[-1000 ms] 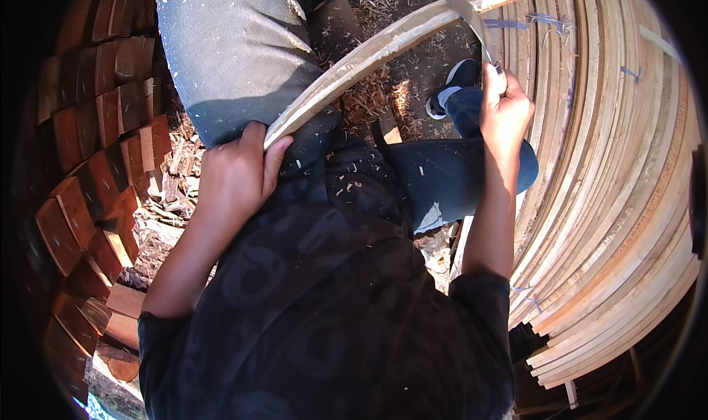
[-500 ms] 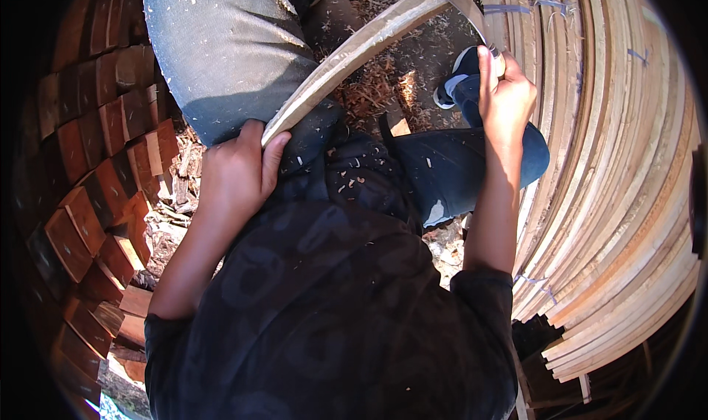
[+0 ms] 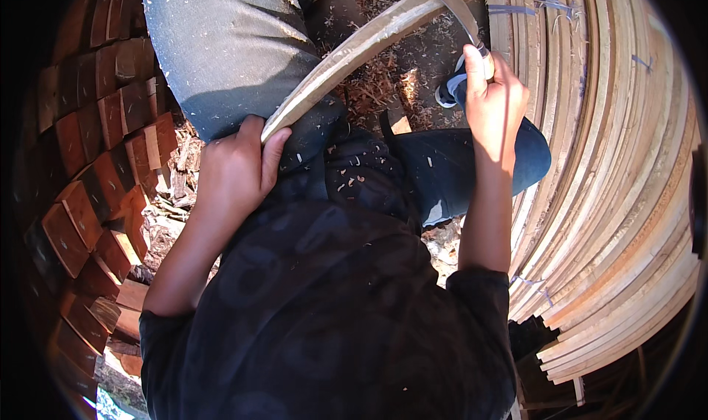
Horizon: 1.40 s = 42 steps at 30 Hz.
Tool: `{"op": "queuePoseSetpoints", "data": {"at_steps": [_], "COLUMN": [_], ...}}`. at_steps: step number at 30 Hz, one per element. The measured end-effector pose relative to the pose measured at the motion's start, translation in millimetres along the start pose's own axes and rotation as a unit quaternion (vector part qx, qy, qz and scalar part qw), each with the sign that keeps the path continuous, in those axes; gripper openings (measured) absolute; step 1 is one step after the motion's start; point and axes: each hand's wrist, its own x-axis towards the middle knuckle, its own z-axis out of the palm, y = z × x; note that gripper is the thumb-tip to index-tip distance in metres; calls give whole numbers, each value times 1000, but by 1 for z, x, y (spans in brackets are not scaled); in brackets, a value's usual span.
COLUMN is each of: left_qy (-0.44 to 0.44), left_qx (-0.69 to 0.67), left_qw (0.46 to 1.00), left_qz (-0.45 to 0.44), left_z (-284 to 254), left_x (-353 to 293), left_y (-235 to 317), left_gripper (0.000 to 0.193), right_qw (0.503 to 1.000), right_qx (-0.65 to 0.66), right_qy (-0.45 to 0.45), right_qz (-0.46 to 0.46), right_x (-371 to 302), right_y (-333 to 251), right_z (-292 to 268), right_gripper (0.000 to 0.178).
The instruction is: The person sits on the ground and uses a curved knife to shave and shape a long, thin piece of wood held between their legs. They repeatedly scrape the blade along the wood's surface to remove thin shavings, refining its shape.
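Note:
A long pale wooden strip (image 3: 376, 33) runs slantwise from my lap to the far right, looking bent in this wide view. My left hand (image 3: 240, 165) is closed around its near end beside my left thigh, thumb on top. In my right hand (image 3: 494, 99) is the handle of a long curved knife (image 3: 451, 3), its thumb laid along the grip. The blade reaches up and left, crossing over the strip's far part. Whether the edge touches the wood I cannot tell. The blade's tip lies at the top edge of the picture.
Stacked reddish-brown wood pieces (image 3: 81, 213) rise at my left. Long pale strips (image 3: 605, 199), tied with bluish bands (image 3: 553, 5), are piled at my right. Shavings (image 3: 372, 92) litter the ground between my legs, and small chips lie on my trousers.
My right hand has shifted slightly left and nearer to me, and the knife has moved with it. My left hand and the strip have stayed almost in place.

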Motion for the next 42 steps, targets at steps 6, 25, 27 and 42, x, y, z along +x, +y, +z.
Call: {"op": "queuePoseSetpoints", "data": {"at_steps": [6,25,27,42], "left_qy": [19,16,14,0], "left_qx": [4,25,25,0], "left_qw": [1000,1000,1000,1000], "left_qz": [3,4,5,-5], "left_z": [5,3,4,1], "left_x": [-4,-2,-2,-1], "left_y": [0,5,3,7], "left_gripper": [33,32,32,31], "right_qw": [998,996,991,998], "right_qx": [6,53,84,22], "right_qy": [-23,39,17,27], "right_qz": [53,58,103,49], "right_x": [9,5,-4,2], "right_y": [8,48,32,23], "right_z": [-17,1,-4,-2], "right_gripper": [40,39,40,36]}}
